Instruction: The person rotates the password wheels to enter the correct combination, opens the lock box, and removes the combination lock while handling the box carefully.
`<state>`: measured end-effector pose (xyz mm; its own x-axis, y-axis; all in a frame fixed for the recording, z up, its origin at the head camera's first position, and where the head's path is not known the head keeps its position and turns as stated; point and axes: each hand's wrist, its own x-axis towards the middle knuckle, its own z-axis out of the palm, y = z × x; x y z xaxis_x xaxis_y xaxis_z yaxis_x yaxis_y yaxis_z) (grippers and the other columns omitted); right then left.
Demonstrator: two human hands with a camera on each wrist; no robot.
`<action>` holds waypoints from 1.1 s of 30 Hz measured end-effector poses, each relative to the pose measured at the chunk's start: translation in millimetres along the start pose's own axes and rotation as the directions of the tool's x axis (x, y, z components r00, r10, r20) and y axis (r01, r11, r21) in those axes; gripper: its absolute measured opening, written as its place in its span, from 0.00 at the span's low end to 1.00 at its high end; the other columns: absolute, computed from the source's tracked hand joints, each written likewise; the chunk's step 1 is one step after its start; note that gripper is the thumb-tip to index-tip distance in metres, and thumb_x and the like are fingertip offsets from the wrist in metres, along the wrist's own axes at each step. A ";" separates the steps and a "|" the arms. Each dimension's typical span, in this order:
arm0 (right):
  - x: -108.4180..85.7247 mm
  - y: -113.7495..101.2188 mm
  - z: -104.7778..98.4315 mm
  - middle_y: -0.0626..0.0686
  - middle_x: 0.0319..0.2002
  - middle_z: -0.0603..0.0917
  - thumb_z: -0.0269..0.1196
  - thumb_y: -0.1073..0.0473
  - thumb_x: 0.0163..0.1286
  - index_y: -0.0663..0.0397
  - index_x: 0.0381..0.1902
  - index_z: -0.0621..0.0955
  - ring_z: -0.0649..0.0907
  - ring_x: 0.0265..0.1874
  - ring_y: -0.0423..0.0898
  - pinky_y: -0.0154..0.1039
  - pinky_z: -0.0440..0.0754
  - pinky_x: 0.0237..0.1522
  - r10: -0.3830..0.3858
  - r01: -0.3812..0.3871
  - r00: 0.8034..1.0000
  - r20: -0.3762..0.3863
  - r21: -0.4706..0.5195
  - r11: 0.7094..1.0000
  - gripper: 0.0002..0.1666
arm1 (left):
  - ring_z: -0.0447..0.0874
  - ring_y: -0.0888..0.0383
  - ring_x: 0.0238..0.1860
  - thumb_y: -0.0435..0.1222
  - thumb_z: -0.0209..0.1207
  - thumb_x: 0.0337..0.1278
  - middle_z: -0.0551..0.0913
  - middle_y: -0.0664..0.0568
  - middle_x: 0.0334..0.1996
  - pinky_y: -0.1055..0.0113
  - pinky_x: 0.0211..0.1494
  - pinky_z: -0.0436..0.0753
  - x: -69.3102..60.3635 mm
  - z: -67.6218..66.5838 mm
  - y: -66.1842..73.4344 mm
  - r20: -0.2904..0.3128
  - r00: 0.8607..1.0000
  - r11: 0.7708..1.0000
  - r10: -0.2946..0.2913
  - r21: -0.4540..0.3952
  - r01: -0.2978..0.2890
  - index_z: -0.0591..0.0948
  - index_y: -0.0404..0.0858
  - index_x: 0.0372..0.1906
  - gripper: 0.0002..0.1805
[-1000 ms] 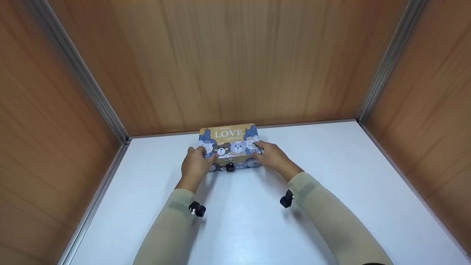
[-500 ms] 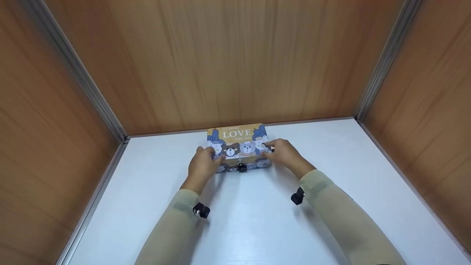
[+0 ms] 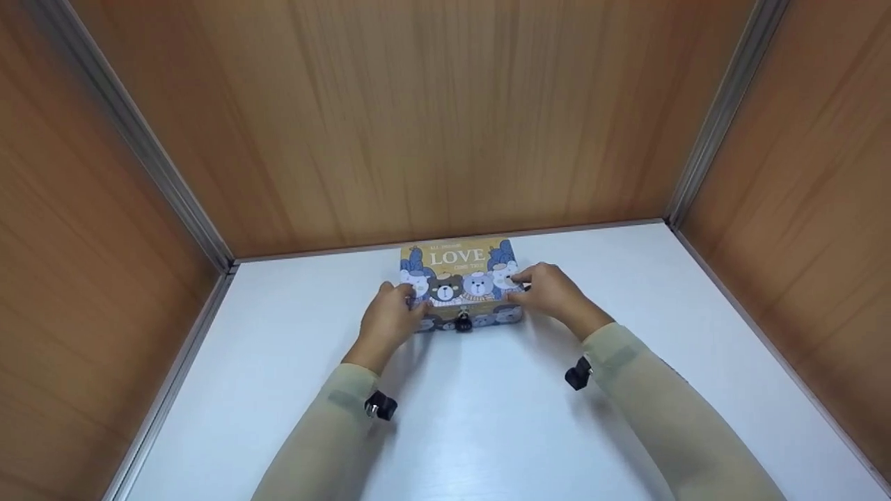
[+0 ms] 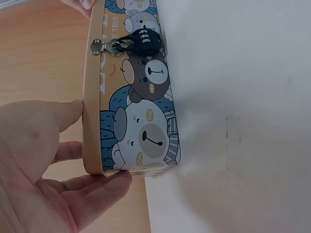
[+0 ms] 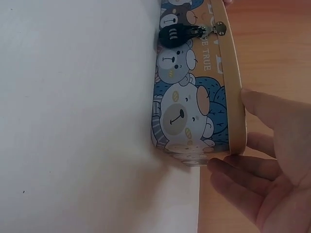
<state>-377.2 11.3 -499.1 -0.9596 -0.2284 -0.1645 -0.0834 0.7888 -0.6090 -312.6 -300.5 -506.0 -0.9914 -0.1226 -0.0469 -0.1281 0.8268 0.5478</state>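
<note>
The left hand and right hand grip opposite ends of a printed box in the head view. It sits toward the back of the white bench, near the wooden wall, with a small black padlock at its front. Its crisp, glossy faces suggest thin tin: stiff, probably light unless filled, more prone to dents than breakage.

From the left wrist, the thumb presses the lid's front edge while fingers wrap beneath the rounded end corner. The smooth print could be slippery, so this hold around the edge looks surer than flat pressure on the sides. The padlock hangs from a metal clasp, a poor place to lift by.

The right wrist view mirrors that hold: thumb at the lid edge, fingers round the end. Gripping both ends should keep it level; its contents cannot be seen.
</note>
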 end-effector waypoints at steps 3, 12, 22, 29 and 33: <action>-2.4 2.6 -1.0 0.62 0.77 0.82 0.78 0.41 0.76 0.49 0.76 0.84 0.76 0.82 0.64 0.63 0.73 0.86 0.004 -0.004 1.000 -0.006 0.005 1.000 0.37 | 0.80 0.38 0.79 0.55 0.69 0.80 0.75 0.36 0.79 0.45 0.82 0.82 -1.2 1.3 -0.2 0.005 1.000 1.000 0.006 -0.016 -0.006 0.83 0.40 0.76 0.32; -7.5 4.4 0.2 0.60 0.72 0.87 0.79 0.43 0.74 0.52 0.72 0.87 0.81 0.78 0.61 0.60 0.75 0.85 -0.011 0.011 1.000 -0.012 -0.008 1.000 0.34 | 0.86 0.42 0.69 0.55 0.71 0.78 0.81 0.40 0.69 0.48 0.74 0.88 -5.8 1.8 -2.9 -0.003 1.000 1.000 0.024 -0.004 -0.024 0.86 0.41 0.72 0.30; -9.1 5.0 -0.2 0.59 0.77 0.84 0.77 0.41 0.77 0.53 0.76 0.84 0.78 0.82 0.62 0.62 0.73 0.86 -0.030 0.030 0.999 -0.009 -0.033 0.999 0.38 | 0.83 0.41 0.73 0.55 0.71 0.78 0.78 0.39 0.73 0.45 0.76 0.86 -6.7 1.4 -1.5 -0.015 1.000 1.000 -0.001 0.009 0.001 0.83 0.41 0.76 0.33; -19.8 -2.1 -2.6 0.57 0.61 0.92 0.70 0.39 0.83 0.52 0.71 0.86 0.88 0.63 0.59 0.58 0.89 0.66 -0.063 0.048 0.986 -0.152 -0.101 0.994 0.31 | 0.83 0.52 0.52 0.48 0.73 0.77 0.81 0.49 0.51 0.58 0.56 0.90 -14.6 0.7 3.2 -0.184 0.976 0.993 0.113 0.050 -0.105 0.89 0.37 0.63 0.23; -26.2 -9.5 1.6 0.52 0.46 0.91 0.68 0.40 0.85 0.49 0.56 0.90 0.88 0.46 0.52 0.49 0.89 0.48 -0.109 0.100 0.975 -0.195 -0.060 0.993 0.20 | 0.85 0.58 0.44 0.45 0.70 0.79 0.85 0.55 0.42 0.62 0.49 0.90 -21.8 7.9 9.6 -0.158 0.969 0.981 0.188 -0.006 -0.192 0.91 0.42 0.51 0.11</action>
<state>-350.8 8.9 -490.3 -0.9786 -0.1973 0.0580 -0.1943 0.7947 -0.5750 -292.5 -285.5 -506.3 -0.9806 -0.0499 0.1895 0.0643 0.8315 0.5518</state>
